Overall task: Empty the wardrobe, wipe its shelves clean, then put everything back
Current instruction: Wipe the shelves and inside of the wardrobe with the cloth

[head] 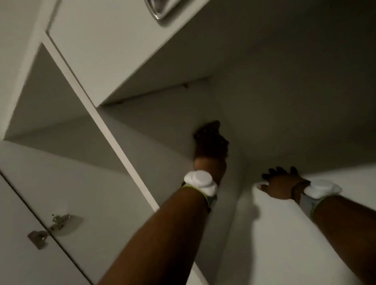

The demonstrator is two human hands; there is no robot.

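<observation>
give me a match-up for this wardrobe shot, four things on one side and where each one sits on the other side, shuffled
Things
1. left hand
2. right hand
3. hinge
4. metal handle

Places
A. top edge of the view, on the upper panel
B. lower left, at the door
C. deep in the inner corner of the compartment
D. at the edge of the pale board on the right

Pairs: 1-C, 2-D, 3-B, 4-A
</observation>
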